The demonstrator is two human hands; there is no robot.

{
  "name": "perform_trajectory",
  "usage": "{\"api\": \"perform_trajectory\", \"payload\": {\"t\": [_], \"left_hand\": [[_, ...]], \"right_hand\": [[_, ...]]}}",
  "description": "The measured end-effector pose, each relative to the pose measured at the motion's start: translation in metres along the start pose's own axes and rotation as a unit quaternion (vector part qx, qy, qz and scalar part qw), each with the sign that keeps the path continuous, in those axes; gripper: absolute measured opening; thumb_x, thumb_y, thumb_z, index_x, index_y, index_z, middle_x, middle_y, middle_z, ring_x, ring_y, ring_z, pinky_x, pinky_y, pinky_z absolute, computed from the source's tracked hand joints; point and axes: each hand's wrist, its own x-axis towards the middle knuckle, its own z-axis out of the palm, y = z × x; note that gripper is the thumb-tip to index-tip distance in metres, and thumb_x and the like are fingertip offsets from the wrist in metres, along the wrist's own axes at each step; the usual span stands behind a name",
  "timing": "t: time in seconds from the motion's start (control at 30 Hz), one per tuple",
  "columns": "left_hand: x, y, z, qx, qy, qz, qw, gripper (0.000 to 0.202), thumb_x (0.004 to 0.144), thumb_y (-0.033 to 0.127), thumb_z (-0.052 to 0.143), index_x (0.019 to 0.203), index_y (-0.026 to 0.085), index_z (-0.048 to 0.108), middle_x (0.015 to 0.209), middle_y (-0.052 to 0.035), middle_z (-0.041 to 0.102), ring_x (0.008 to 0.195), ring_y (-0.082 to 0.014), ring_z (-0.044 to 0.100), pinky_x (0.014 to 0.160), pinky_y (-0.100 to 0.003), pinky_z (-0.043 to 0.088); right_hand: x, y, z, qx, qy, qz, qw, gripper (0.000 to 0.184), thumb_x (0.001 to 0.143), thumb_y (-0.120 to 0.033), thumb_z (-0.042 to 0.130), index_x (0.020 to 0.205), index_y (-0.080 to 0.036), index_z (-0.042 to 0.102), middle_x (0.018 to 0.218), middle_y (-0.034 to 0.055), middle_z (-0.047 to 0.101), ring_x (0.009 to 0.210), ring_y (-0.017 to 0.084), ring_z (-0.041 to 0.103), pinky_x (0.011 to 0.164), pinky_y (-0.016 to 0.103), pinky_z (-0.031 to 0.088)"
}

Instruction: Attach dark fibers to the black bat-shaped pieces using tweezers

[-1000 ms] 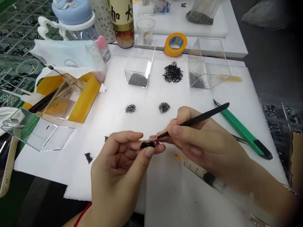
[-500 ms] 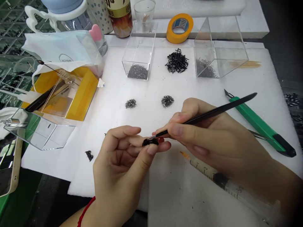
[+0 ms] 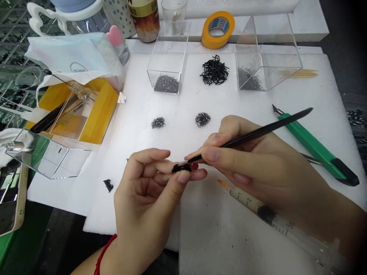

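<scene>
Between thumb and fingers my left hand (image 3: 151,191) pinches a small black part (image 3: 181,168), held just above the white foam board. My right hand (image 3: 246,160) grips black tweezers (image 3: 263,131) like a pen. Their fine metal tip touches the top of the black part; whether it holds a tiny piece there is too small to tell. Below my right hand lies a syringe (image 3: 243,198) with an orange tip. Left of my left hand a similar black part (image 3: 108,185) rests on the board. Two small piles of tiny metal pieces, a left pile (image 3: 158,122) and a right pile (image 3: 203,119), lie beyond my hands.
A green utility knife (image 3: 312,145) lies at the right. Farther back are a clear box (image 3: 168,57), a heap of black pins (image 3: 215,71), orange tape (image 3: 218,29) and another clear box (image 3: 278,57). A yellow container (image 3: 100,114) and an open clear box (image 3: 51,160) stand left.
The view has shifted slightly, so most things sit a little higher. The tweezer tip has moved slightly on the black part; both grips stay the same.
</scene>
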Motion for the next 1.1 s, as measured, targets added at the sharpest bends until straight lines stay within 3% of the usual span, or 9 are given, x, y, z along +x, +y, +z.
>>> {"api": "perform_trajectory", "payload": {"t": [0.3, 0.47, 0.7, 0.83, 1.1], "left_hand": [[-0.0004, -0.0012, -0.0011, -0.015, -0.010, 0.010, 1.000, 0.026, 0.080, 0.004, 0.066, 0.097, 0.021, 0.057, 0.077, 0.0043, 0.071, 0.076, -0.0164, 0.074, 0.068, -0.017, 0.061], [-0.0010, -0.0016, -0.0010, -0.010, -0.009, 0.010, 1.000, 0.024, 0.081, 0.006, 0.066, 0.096, 0.022, 0.057, 0.077, 0.0040, 0.071, 0.075, -0.0154, 0.074, 0.067, -0.015, 0.060], [-0.0021, -0.0007, -0.0025, -0.002, 0.000, 0.006, 1.000, 0.023, 0.079, 0.007, 0.068, 0.095, 0.021, 0.058, 0.078, 0.0038, 0.069, 0.076, -0.0173, 0.074, 0.073, -0.020, 0.061], [-0.0033, 0.0000, -0.0017, -0.003, -0.004, 0.006, 1.000, 0.024, 0.081, 0.006, 0.066, 0.096, 0.021, 0.056, 0.078, 0.0024, 0.072, 0.076, -0.0165, 0.074, 0.073, -0.020, 0.060], [-0.0022, -0.0014, -0.0018, 0.004, -0.026, 0.009, 1.000, 0.025, 0.082, 0.003, 0.063, 0.097, 0.022, 0.056, 0.078, 0.0055, 0.072, 0.076, -0.0123, 0.074, 0.072, -0.016, 0.058]], "right_hand": [[0.0013, 0.0004, 0.0012, 0.028, -0.004, -0.003, 1.000, 0.024, 0.079, -0.003, 0.064, 0.065, -0.017, 0.051, 0.046, -0.0108, 0.058, 0.039, -0.002, 0.052, 0.043, 0.006, 0.044], [0.0020, 0.0007, 0.0015, 0.043, -0.011, -0.008, 0.999, 0.023, 0.079, -0.002, 0.064, 0.066, -0.018, 0.053, 0.060, -0.0059, 0.067, 0.042, -0.002, 0.053, 0.043, 0.006, 0.044], [-0.0001, 0.0015, -0.0020, 0.007, -0.010, -0.021, 1.000, 0.016, 0.079, -0.008, 0.066, 0.069, -0.018, 0.057, 0.053, -0.0075, 0.060, 0.044, 0.000, 0.050, 0.057, 0.013, 0.051], [0.0014, 0.0023, -0.0042, -0.060, 0.018, -0.026, 0.998, 0.013, 0.077, -0.018, 0.070, 0.069, -0.019, 0.059, 0.043, -0.0086, 0.048, 0.041, 0.002, 0.043, 0.045, 0.015, 0.041], [0.0017, 0.0021, -0.0036, -0.096, 0.028, -0.012, 0.995, 0.015, 0.079, -0.023, 0.069, 0.070, -0.019, 0.058, 0.042, -0.0086, 0.043, 0.038, 0.003, 0.037, 0.037, 0.017, 0.029]]}}
